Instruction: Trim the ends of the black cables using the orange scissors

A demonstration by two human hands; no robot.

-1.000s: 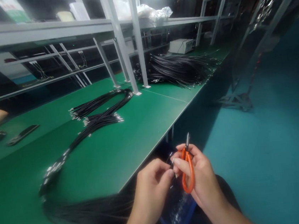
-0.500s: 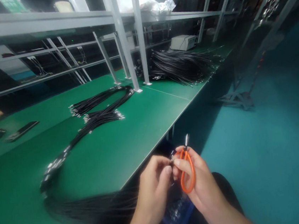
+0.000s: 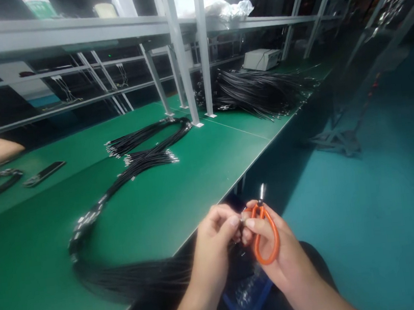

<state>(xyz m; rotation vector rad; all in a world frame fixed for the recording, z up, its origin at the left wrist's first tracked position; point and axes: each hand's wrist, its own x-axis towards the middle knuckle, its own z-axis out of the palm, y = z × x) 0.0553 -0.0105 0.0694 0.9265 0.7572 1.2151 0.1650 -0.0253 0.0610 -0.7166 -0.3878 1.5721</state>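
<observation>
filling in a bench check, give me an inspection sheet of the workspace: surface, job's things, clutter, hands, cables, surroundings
Surface: green tabletop, edge running diagonally
Job's things: orange-handled scissors; small part, too tiny to identify
Clutter: dark flat object at left; blue container below, contents blurred
Hands: left hand pinches the small part; right hand holds the scissors, apparently touching the part too
Cables: black cable bundle curves toward the left hand; larger cable heap farther back
Surroundings: grey shelf with plastic bags; another person's forearm at left; blue floor

A green counter (image 3: pixel 153 205) stretches from near left to far right beneath a grey shelf (image 3: pixel 68 31), with teal floor (image 3: pixel 361 217) at right.
</observation>
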